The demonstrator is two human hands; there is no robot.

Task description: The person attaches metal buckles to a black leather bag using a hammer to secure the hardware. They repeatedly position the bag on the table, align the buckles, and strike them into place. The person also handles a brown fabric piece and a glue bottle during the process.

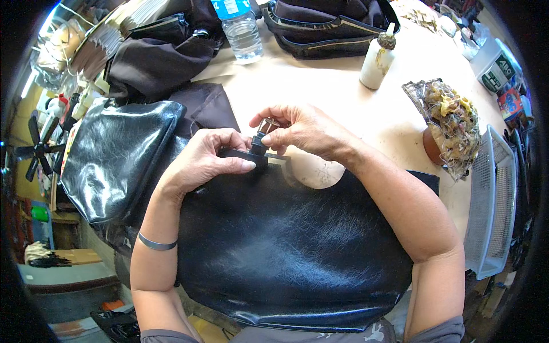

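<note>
A large glossy black leather bag (297,246) lies in front of me, over the table's near edge and toward my lap. At its far edge my left hand (209,157) pinches a short black strap tab between thumb and fingers. My right hand (311,131) is closed on a silver buckle (267,126), with thumb and fingers about its frame and the black strap below it. The two hands nearly touch there. A round pale disc (314,168) lies on the bag's far edge, just under my right hand.
Another black bag (117,154) lies at the left, with dark cloth (160,63) behind it. A water bottle (240,31), a white glue bottle (378,60) and an open black bag (331,28) stand far back. A thread-covered pot (443,126) and a plastic basket (489,206) are at the right.
</note>
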